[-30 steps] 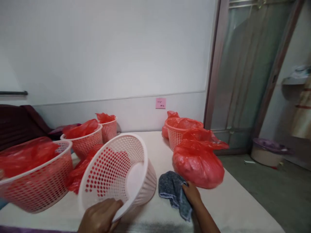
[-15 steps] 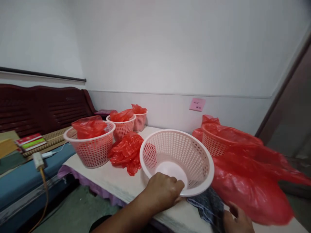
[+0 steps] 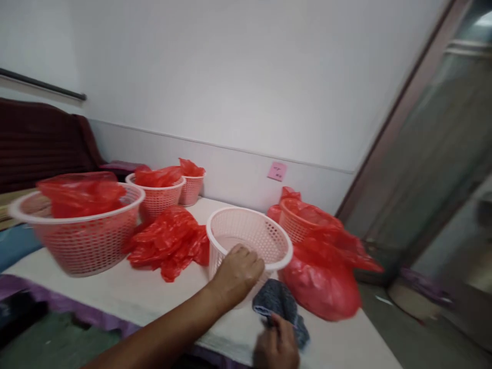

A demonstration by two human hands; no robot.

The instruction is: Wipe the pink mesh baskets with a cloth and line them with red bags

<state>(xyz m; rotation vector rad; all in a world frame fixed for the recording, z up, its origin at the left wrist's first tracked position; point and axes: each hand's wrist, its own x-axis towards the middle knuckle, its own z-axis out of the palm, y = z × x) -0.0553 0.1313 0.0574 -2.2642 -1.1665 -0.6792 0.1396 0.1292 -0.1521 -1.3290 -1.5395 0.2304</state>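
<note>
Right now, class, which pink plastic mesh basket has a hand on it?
The central pink mesh basket: the left hand grips its rim; no hand touches the others.

The basket [image 3: 265, 238] is latticed in pale pink, the cloth [image 3: 280, 300] mottled blue-grey, the bags [image 3: 323, 284] coloured red.

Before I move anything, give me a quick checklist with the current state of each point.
1. Left hand has the empty-looking pink basket by its near rim: ok.
2. Basket mouth faces up: ok.
3. Right hand is at the blue-grey cloth: ok.
4. Right hand's grip is closed on the cloth: cannot tell, blurred.
5. Wide gap between basket and bulging red bag: not ok, they sit close.
6. Basket base flat on the table: cannot tell, partly hidden.
</note>
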